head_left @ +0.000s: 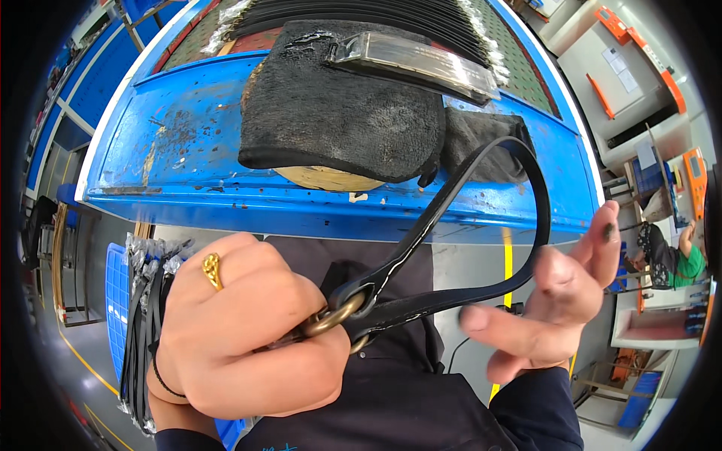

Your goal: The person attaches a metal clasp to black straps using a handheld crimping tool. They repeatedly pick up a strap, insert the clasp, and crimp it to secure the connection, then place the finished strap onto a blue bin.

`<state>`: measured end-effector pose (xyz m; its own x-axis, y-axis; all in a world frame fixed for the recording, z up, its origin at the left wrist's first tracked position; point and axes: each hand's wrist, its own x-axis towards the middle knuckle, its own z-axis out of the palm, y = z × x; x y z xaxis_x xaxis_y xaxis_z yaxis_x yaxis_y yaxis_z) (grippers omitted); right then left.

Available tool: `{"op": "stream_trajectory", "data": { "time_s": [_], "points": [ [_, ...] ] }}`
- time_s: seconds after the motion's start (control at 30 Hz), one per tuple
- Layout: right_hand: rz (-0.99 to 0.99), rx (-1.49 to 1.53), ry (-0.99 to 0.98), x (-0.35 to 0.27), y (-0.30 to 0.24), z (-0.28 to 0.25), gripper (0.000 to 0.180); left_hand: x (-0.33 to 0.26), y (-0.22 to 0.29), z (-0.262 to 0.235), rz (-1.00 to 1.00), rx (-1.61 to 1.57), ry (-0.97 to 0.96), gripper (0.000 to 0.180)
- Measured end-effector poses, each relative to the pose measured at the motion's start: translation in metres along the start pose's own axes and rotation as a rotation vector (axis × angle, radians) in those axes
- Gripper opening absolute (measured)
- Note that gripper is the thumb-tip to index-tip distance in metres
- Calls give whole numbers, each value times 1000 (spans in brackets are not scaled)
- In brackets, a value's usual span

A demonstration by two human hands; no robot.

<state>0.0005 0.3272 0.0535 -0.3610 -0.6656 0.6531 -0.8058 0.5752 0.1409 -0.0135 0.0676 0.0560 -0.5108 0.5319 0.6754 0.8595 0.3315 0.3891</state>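
A black leather strap (451,297) with a pale worn edge curves up in a wide loop between my hands. My left hand (252,331), wearing a gold ring and a thin dark bracelet, is closed in a fist around its near end. A brass ring (332,319) passes through the strap's end and sticks out of that fist; what else the fist covers is hidden. Beside the loop's right bend, my right hand (556,308) has its fingers apart, fingertips darkened. Its index finger is close to the strap; whether it touches cannot be told.
On the blue bench (180,135) lies a black cloth (338,113) over a wooden piece (323,179), with a clear plastic case (421,60) on top. Many black strips (361,11) lie behind. Wrapped straps (147,323) hang over a blue crate (116,293). A person in green (688,264) is far right.
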Motion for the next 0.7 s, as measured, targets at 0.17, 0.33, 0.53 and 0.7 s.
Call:
{"op": "stream_trajectory", "data": {
  "time_s": [0.17,0.33,0.53,0.7],
  "points": [
    [4,-20,-58,7,-4,4,49,1,0,0,3,4,9,15],
    [72,-47,-6,6,3,2,46,2,-3,-4,53,12,-10,15],
    [630,49,355,-12,46,10,35,-6,-11,-8,-207,-239,210,10],
    [801,-329,-250,-41,67,34,32,-8,-8,-12,-680,-1026,343,14]
  ]
}}
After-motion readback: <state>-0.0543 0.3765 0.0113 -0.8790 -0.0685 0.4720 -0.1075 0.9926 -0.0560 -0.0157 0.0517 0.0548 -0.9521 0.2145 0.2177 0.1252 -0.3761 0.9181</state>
